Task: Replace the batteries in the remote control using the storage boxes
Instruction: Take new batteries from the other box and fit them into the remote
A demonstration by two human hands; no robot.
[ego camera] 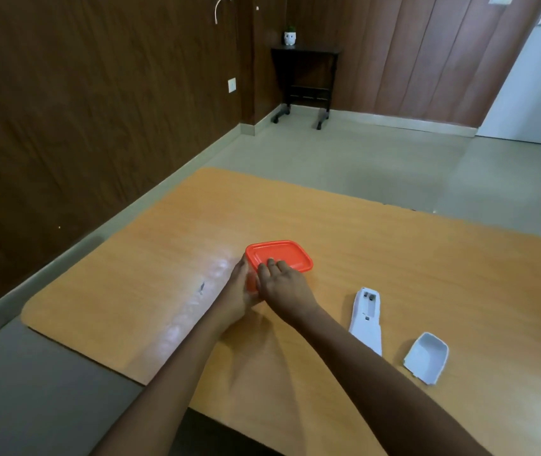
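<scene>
An orange-lidded storage box (284,253) sits on the wooden table (394,245), lid on. My left hand (241,287) grips its near left side. My right hand (284,284) lies flat over the lid's near edge, fingers resting on top. To the right, a white remote control (366,319) lies face down with its battery compartment uncovered; I cannot tell if batteries are inside. Its white battery cover (427,357) lies apart, further right, inner side up.
The table's left edge runs close to a dark wood-panelled wall (81,110). Beyond the far edge lies tiled floor (361,153) and a small black side table (305,80) with a white pot on it. A dark mark (201,287) shows on the tabletop left of my hands.
</scene>
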